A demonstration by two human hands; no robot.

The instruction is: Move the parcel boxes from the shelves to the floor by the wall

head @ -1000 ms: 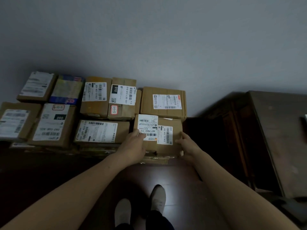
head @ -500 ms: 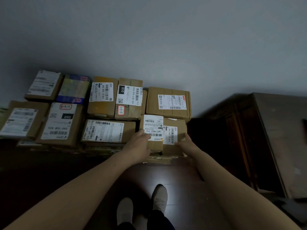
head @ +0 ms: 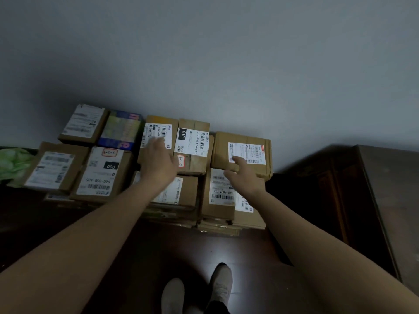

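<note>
Parcel boxes [head: 99, 175] sit stacked on the floor [head: 145, 257] against the wall [head: 226, 64]. Left hand [head: 158, 163] and right hand [head: 246, 177] hover released above them; a careless brush could topple the seemingly uneven front stack [head: 221, 200].

We're on a single view here, the head camera, sitting high on the person and tilted forward and down. It's a wide lens, so we take in everything from wall to toes. The grey wall [head: 226, 53] fills the upper half of the frame. The parcel boxes [head: 241, 152] sit mid-frame, close in, and both forearms [head: 102, 223] run up from the lower corners. Bottom centre, straight beneath us, are the shoes [head: 197, 293] on the dark floor [head: 260, 268]. A wooden cabinet [head: 385, 200] lines the right edge.
</note>
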